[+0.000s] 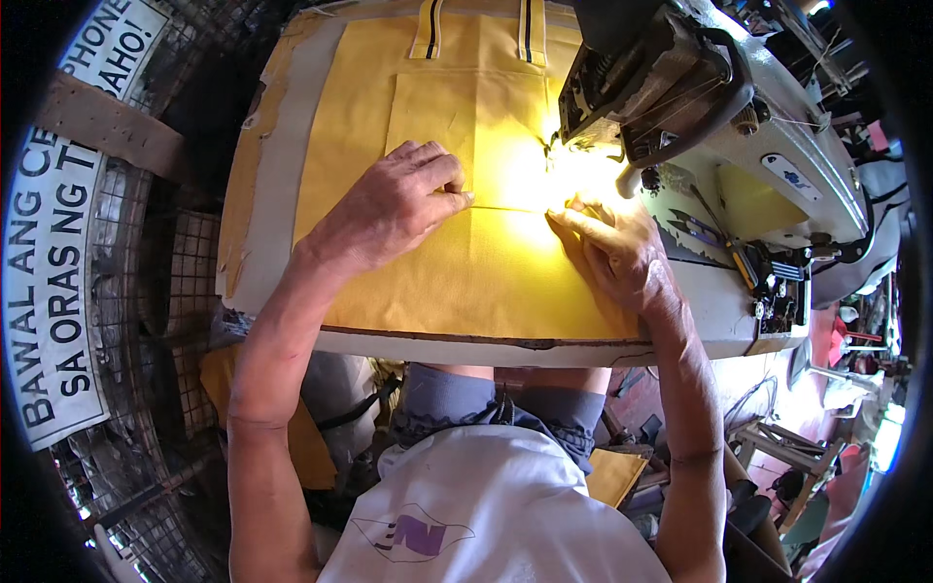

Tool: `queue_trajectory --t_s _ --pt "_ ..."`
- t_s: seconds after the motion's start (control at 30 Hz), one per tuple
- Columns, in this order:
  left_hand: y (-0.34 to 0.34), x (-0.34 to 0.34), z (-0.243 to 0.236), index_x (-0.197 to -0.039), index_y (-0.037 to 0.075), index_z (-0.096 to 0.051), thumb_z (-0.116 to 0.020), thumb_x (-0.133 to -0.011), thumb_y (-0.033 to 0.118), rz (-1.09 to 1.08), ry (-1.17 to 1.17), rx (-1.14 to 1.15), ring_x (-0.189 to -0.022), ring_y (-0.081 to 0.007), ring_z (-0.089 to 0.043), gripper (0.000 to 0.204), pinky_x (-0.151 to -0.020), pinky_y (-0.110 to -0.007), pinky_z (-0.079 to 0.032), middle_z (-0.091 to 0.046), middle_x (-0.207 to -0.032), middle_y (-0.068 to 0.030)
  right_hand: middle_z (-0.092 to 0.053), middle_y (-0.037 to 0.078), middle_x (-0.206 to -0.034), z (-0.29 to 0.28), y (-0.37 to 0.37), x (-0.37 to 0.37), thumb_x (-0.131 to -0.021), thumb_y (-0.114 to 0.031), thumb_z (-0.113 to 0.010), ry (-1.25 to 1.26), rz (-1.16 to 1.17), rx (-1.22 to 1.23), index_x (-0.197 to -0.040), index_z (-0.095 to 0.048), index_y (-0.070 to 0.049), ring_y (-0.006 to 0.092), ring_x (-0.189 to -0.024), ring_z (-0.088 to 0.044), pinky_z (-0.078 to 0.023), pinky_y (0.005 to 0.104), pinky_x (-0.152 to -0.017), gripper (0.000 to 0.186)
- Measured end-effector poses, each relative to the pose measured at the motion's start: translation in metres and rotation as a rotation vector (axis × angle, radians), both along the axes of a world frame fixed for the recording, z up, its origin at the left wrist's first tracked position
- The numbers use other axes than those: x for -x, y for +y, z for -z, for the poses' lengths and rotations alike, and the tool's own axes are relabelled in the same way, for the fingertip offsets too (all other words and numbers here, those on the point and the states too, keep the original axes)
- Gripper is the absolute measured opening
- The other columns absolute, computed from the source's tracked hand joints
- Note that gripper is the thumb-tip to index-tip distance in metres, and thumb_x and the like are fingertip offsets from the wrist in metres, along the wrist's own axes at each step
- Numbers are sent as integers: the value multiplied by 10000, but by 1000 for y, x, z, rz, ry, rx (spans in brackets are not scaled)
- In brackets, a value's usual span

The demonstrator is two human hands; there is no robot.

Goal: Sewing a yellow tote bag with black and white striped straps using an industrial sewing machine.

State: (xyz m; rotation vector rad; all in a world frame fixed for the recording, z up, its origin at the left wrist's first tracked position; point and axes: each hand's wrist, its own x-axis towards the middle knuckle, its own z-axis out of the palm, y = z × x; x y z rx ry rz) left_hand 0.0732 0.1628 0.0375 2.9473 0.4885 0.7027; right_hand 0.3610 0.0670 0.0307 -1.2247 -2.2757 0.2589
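The yellow fabric [428,282] lies flat, lightly creased, with dark-striped straps [425,41].

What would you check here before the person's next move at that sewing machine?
1. Left hand on the yellow cloth: ok, finger and thumb pinched at the panel's edge.
2. Right hand well away from the sewing machine's working end: not ok, its fingertips are close by.
3. Cloth lying flat: ok, mostly smooth with a faint crease.
4. Straps away from the hands: ok, both lie at the far edge.
5. Snips off the cloth: ok, they lie to its right.
6. Needle position: cannot tell, hidden by glare.
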Motion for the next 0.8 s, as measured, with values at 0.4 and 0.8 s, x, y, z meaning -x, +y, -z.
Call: queue_trajectory --t_s 0.4,0.8 --pt "-5 -5 -9 -883 12 -715 -701 -782 20 -67 90 79 -981 -258 -604 103 -903 -396 -512 -603 -955 -92 -661 144 -1137 -3 -2 3 -778 39 -623 -3 9 8 -1163 -686 -64 358 -1036 -614 -477 438 -885 403" --pt "-1 -55 13 -1129 13 -691 -701 -804 17 184 -40 57 -1226 -319 -580 326 -1090 -462 -449 -649 -1237 -135 -704 145 -1096 -1 -1 -2 -814 -31 -682 42 -21 -108 -1079 -700 -32 343 -963 -653 -492 456 -818 265"
